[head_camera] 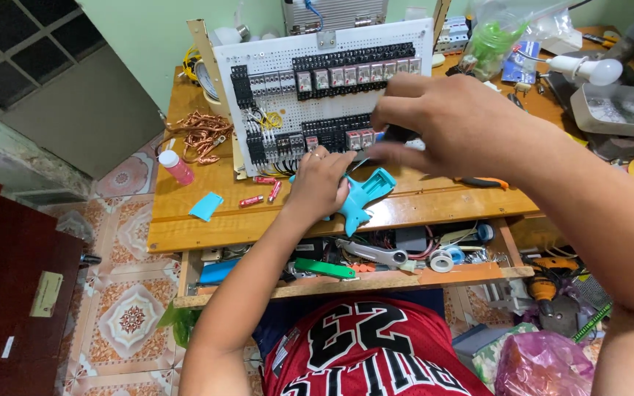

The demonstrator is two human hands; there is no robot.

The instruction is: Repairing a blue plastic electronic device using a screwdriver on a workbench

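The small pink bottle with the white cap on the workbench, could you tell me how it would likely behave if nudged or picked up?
The pink bottle stands upright, tall and narrow, so a sideways nudge would probably tip it. Being round, it may then roll across the smooth wooden bench. It looks like thin plastic, so likely light and easy to lift.

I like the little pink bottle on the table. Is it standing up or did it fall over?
Fallen over. The pink bottle lies on its side on the wooden table, white cap pointing up-left, near the copper wire.

Single head view, looking steeply down, close over workbench (185, 231)
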